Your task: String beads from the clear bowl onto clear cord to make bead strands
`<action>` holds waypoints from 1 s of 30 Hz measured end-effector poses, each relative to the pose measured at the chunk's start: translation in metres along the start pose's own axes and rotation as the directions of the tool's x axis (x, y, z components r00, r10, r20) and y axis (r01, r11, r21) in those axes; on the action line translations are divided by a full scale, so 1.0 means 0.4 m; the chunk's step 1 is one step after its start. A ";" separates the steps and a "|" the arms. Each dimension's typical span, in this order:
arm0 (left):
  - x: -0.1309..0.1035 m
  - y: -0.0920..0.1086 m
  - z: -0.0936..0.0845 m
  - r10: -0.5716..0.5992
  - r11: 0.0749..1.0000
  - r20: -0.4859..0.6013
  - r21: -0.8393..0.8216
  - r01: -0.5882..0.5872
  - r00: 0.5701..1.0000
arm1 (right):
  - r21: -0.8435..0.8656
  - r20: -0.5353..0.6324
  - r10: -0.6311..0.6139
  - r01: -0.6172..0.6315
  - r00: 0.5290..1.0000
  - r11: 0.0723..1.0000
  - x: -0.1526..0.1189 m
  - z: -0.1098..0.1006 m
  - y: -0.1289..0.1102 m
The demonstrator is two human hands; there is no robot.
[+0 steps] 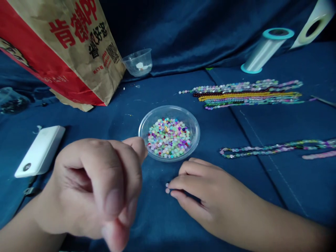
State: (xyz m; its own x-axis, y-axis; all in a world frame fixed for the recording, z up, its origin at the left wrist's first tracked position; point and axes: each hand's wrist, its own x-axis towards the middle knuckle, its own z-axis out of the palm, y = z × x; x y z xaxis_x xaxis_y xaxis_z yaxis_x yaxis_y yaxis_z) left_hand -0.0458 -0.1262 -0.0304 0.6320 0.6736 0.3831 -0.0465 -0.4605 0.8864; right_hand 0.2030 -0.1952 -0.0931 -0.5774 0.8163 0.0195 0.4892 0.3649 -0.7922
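My left hand [105, 182] is raised close to the camera at the left, its fingers curled and the thumb pressed in a pinch. Whatever is in that pinch, perhaps a thin thread, does not show. My right hand [202, 196] rests low over the cloth, thumb and forefinger nearly together around two small pale beads [167, 190] at their tips. Just beyond both hands stands a round clear plastic bowl [195, 140], holding many loose beads [169, 136] in pink, green, purple, white and red.
Strung beads [249, 94] lie in rows at the back right, with another strand [262, 147] nearer. A spool of clear line [267, 50] stands behind them. On the left are a paper bag [78, 52], a small plastic cup [139, 63] and a white power bank [42, 150].
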 end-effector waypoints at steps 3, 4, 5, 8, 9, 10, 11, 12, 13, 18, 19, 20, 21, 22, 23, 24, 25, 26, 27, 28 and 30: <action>-0.001 0.001 0.001 -0.008 0.985 -0.001 -0.173 0.007 1.000 | 0.004 -0.015 0.009 -0.009 1.000 1.000 0.000 -0.004 0.000; -0.001 -0.002 0.000 -0.002 0.982 -0.005 -0.189 0.001 1.000 | 0.030 -0.038 0.012 -0.010 0.999 0.999 -0.001 -0.008 -0.002; 0.000 -0.007 0.000 0.015 0.983 0.002 -0.183 -0.015 1.000 | 0.069 -0.073 0.013 -0.008 0.997 0.998 -0.002 -0.013 -0.005; 0.005 -0.026 0.004 0.068 0.997 0.099 -0.047 -0.064 0.993 | 0.221 -0.173 0.018 0.021 0.985 0.975 -0.005 -0.031 -0.017; 0.007 -0.032 0.008 0.075 0.997 0.133 0.017 -0.078 0.988 | 0.256 -0.196 0.012 0.040 0.981 0.966 -0.005 -0.036 -0.021; 0.009 -0.036 0.012 0.072 0.993 0.163 0.076 -0.085 0.984 | 0.276 -0.214 -0.005 0.065 0.977 0.959 -0.004 -0.040 -0.024; 0.010 -0.040 0.016 0.075 0.988 0.187 0.117 -0.098 0.979 | 0.281 -0.231 -0.028 0.094 0.972 0.955 -0.003 -0.042 -0.027; 0.010 -0.043 0.020 0.072 0.983 0.206 0.151 -0.104 0.976 | 0.276 -0.246 -0.047 0.116 0.968 0.954 -0.002 -0.044 -0.029; 0.010 -0.045 0.023 0.070 0.979 0.220 0.174 -0.110 0.973 | 0.269 -0.260 -0.058 0.130 0.964 0.954 -0.001 -0.045 -0.030; 0.003 -0.037 0.021 0.072 0.971 0.206 0.211 -0.116 0.976 | 0.236 -0.294 -0.042 0.115 0.955 0.965 0.001 -0.048 -0.029; 0.005 -0.034 0.015 0.068 0.966 0.184 0.234 -0.111 0.981 | 0.227 -0.299 -0.037 0.109 0.953 0.968 0.001 -0.048 -0.027; 0.012 -0.032 0.008 0.059 0.956 0.158 0.276 -0.101 0.986 | 0.221 -0.303 -0.028 0.098 0.953 0.970 0.000 -0.047 -0.026; 0.022 -0.032 0.000 0.045 0.937 0.134 0.339 -0.089 0.990 | 0.219 -0.305 -0.011 0.081 0.952 0.972 -0.001 -0.045 -0.024; 0.037 -0.034 -0.008 0.034 0.904 0.119 0.419 -0.082 0.992 | 0.220 -0.305 0.009 0.061 0.952 0.974 -0.002 -0.043 -0.022; 0.056 -0.038 -0.016 0.024 0.860 0.124 0.504 -0.084 0.992 | 0.221 -0.303 0.029 0.041 0.953 0.975 -0.004 -0.041 -0.020; 0.078 -0.046 -0.022 0.012 0.804 0.149 0.586 -0.098 0.989 | 0.223 -0.302 0.046 0.024 0.952 0.974 -0.005 -0.038 -0.019; 0.103 -0.057 -0.027 0.001 0.745 0.188 0.655 -0.127 0.982 | 0.226 -0.306 0.056 0.015 0.950 0.974 -0.006 -0.035 -0.018; 0.128 -0.069 -0.030 -0.019 0.692 0.235 0.705 -0.157 0.972 | 0.227 -0.308 0.062 0.011 0.949 0.974 -0.007 -0.033 -0.017; 0.153 -0.083 -0.031 -0.051 0.639 0.270 0.749 -0.177 0.961 | 0.225 -0.306 0.063 0.008 0.950 0.974 -0.006 -0.032 -0.016; 0.174 -0.097 -0.030 -0.097 0.594 0.293 0.784 -0.181 0.951 | 0.221 -0.305 0.061 0.009 0.950 0.975 -0.005 -0.033 -0.015; 0.205 -0.122 -0.026 -0.198 0.527 0.340 0.828 -0.192 0.919 | 0.202 -0.299 0.061 0.001 0.952 0.979 0.000 -0.037 -0.014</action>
State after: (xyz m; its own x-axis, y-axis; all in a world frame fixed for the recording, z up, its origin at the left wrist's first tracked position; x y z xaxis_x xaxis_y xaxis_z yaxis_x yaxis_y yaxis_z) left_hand 0.0003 -0.0427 -0.0395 0.8531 0.5142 0.0881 0.4942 -0.8507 0.1790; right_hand 0.2098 -0.1907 -0.0797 -0.3249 0.9334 0.1527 0.3467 0.2677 -0.8990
